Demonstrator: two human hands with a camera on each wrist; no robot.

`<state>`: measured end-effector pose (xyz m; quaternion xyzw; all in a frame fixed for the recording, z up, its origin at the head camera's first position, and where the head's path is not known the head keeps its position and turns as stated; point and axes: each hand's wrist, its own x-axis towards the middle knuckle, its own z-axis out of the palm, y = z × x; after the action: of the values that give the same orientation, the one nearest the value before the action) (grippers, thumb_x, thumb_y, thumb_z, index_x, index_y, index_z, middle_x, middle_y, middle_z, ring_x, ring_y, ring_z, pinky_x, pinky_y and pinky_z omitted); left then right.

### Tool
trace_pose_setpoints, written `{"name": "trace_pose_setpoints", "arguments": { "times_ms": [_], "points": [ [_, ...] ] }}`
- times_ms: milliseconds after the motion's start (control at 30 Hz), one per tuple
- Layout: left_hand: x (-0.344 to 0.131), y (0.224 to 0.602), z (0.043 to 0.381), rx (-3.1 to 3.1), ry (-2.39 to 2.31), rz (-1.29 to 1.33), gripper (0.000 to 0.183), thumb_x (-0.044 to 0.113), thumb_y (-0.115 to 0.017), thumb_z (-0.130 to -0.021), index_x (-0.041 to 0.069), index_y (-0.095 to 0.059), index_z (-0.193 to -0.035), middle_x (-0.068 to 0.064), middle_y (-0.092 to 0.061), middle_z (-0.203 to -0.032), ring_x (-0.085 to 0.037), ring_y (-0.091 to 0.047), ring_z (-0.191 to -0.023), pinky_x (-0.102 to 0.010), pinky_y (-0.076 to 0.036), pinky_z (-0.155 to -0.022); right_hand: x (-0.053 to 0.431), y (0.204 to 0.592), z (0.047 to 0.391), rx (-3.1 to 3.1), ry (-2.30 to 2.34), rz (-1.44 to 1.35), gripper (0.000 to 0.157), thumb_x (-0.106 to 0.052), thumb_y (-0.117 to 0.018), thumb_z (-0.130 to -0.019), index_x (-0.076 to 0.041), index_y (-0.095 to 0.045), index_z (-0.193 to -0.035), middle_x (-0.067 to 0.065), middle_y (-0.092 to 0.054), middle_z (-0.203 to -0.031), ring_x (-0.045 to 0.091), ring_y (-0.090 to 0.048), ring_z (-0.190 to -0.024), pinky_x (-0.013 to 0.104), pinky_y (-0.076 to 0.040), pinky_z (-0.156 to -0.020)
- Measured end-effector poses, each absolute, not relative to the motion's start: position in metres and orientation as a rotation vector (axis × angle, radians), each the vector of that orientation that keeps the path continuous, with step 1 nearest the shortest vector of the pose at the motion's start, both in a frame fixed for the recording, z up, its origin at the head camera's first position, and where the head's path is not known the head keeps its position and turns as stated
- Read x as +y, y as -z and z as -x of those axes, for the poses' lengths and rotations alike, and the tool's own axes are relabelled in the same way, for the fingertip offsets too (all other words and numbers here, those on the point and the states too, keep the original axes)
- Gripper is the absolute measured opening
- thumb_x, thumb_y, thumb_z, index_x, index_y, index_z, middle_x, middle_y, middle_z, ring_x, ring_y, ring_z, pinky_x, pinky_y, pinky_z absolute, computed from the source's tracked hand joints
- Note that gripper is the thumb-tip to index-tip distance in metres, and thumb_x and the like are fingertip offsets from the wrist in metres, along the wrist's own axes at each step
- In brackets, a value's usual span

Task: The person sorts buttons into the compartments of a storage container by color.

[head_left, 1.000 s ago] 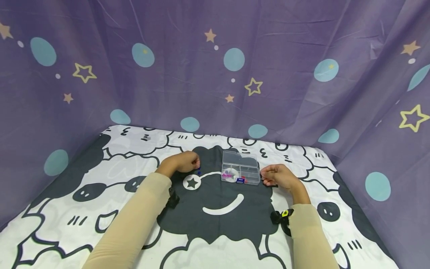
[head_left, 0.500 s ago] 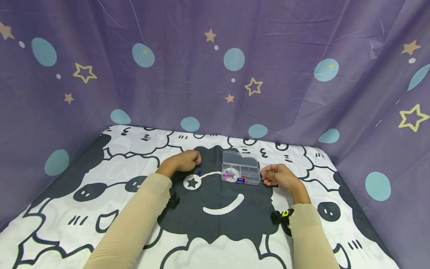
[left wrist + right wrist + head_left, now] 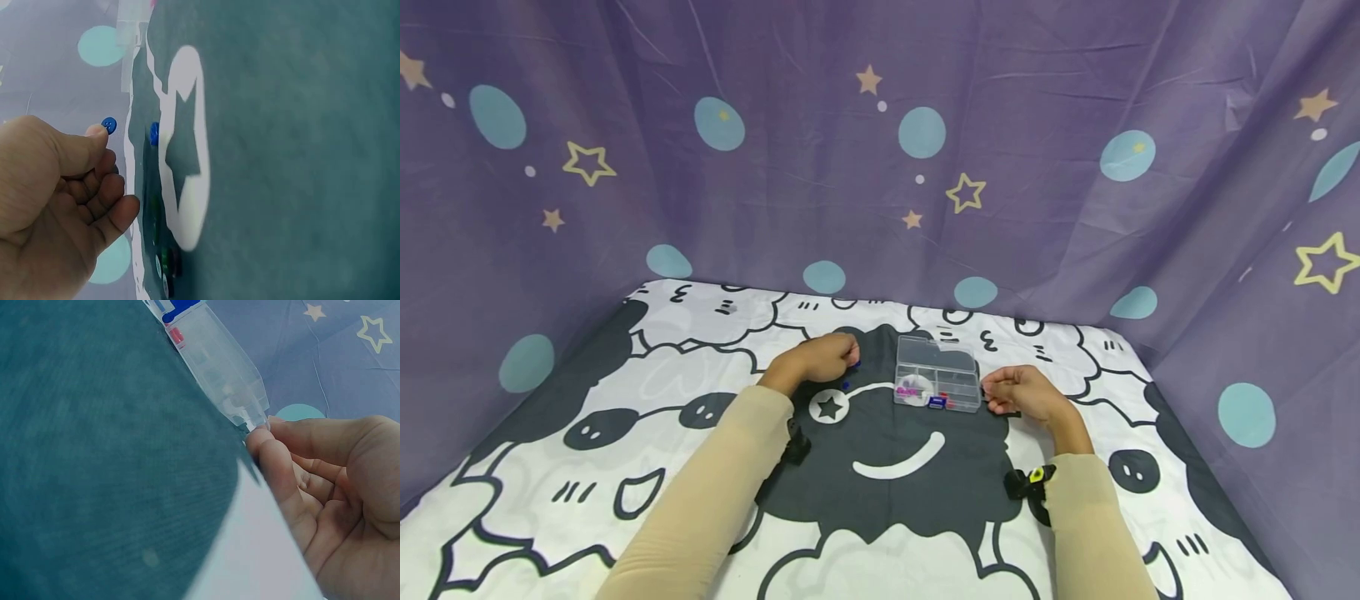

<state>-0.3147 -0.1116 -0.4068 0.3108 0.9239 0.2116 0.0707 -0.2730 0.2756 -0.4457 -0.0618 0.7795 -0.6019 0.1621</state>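
My left hand [image 3: 826, 356] pinches a small round blue button [image 3: 109, 125] between thumb and fingers, held up above the dark part of the cloth. A second blue button [image 3: 154, 134] lies on the cloth beneath, beside a printed white ring. To the right stands a clear plastic compartment box [image 3: 957, 390] with its lid [image 3: 934, 354] flipped back. Inside it, pink pieces [image 3: 907, 391] fill the left front section and red pieces [image 3: 178, 336] another; a blue label [image 3: 937, 402] marks its front. My right hand [image 3: 1026, 393] pinches the box's right edge with thumb and index finger.
Several green and dark buttons [image 3: 166, 265] lie on the cloth near the left hand. A sheep-print cloth [image 3: 887, 500] covers the table. A purple curtain [image 3: 820, 192] with stars hangs behind and along both sides.
My left hand has lifted a blue button off the cloth and drifted slightly right toward the box, leaving the other blue button lying. The right hand stays at the box's edge.
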Motion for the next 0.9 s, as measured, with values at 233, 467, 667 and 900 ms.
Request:
{"name": "trace_pose_setpoints", "arguments": {
  "times_ms": [233,467,667,900],
  "points": [
    [-0.101,0.406,0.316,2.756,-0.67,-0.975,0.019,0.006,-0.047,-0.103,0.007,-0.06,-0.09,-0.002,-0.055,-0.083,-0.017,-0.052,-0.078,-0.035,-0.046,-0.081,0.276,0.446,0.274,2.221,1.716,0.17,0.025,0.0,-0.058,-0.101,0.018,-0.058,-0.118,0.007,-0.065,-0.084,0.011,-0.065,-0.069,0.025,-0.057,-0.066],
    [-0.09,0.403,0.317,2.741,-0.686,-1.032,0.021,0.005,-0.045,-0.104,0.006,-0.06,-0.089,-0.001,-0.053,-0.079,-0.016,-0.049,-0.073,-0.033,-0.044,-0.075,0.276,0.446,0.273,2.227,1.715,0.171,0.024,0.0,-0.058,-0.101,0.018,-0.058,-0.117,0.007,-0.065,-0.084,0.011,-0.065,-0.069,0.025,-0.057,-0.066],
    [-0.078,0.399,0.316,2.733,-0.682,-1.02,0.02,0.007,-0.045,-0.105,0.008,-0.059,-0.091,-0.002,-0.053,-0.081,-0.016,-0.049,-0.073,-0.033,-0.044,-0.075,0.276,0.446,0.273,2.23,1.721,0.169,0.025,0.001,-0.058,-0.101,0.018,-0.058,-0.118,0.007,-0.065,-0.084,0.011,-0.065,-0.069,0.025,-0.057,-0.066],
    [-0.065,0.397,0.314,2.702,-0.664,-1.015,0.021,0.01,-0.043,-0.107,0.008,-0.059,-0.093,-0.003,-0.054,-0.085,-0.018,-0.048,-0.076,-0.035,-0.043,-0.078,0.276,0.445,0.273,2.232,1.715,0.167,0.024,0.0,-0.058,-0.101,0.018,-0.058,-0.117,0.007,-0.065,-0.084,0.011,-0.065,-0.069,0.025,-0.057,-0.066]
  ]
}}
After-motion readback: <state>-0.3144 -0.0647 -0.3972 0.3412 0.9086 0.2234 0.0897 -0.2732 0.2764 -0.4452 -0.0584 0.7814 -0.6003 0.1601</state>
